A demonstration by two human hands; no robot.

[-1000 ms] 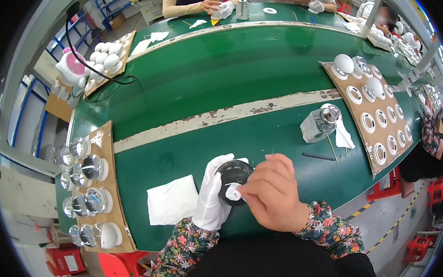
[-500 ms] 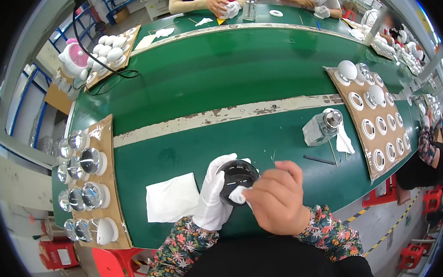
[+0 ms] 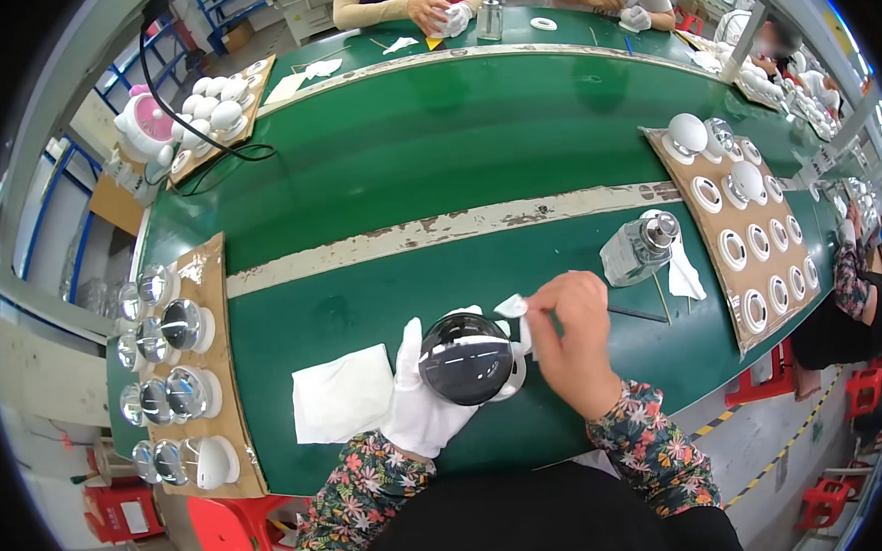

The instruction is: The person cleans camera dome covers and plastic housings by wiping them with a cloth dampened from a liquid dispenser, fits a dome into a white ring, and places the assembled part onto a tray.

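Observation:
My left hand point(image 3: 420, 413), in a white glove, is wrapped round a dark glossy dome point(image 3: 466, 362) with a white part showing at its right side. The rounded dark face is turned up toward me. Between the fingertips of my bare right hand point(image 3: 576, 336) is pinched a small white cloth point(image 3: 512, 307), just off the dome's upper right edge; I cannot tell whether it touches. A folded white cloth point(image 3: 343, 395) lies on the green table point(image 3: 362, 298) left of my gloved hand. Right of my bare hand stands a clear bottle point(image 3: 636, 252) with a metal top.
Cardboard at left point(image 3: 248, 440) bears several shiny domes on white bases. A right-hand board point(image 3: 703, 224) carries white rings and a few domes. Near the bottle lie a dark stick point(image 3: 638, 314) and a crumpled cloth point(image 3: 684, 275). Other people work across the table.
The dark piece has been turned over from its hollow side to its rounded side. My right hand has moved up and away from it, still pinching the small cloth.

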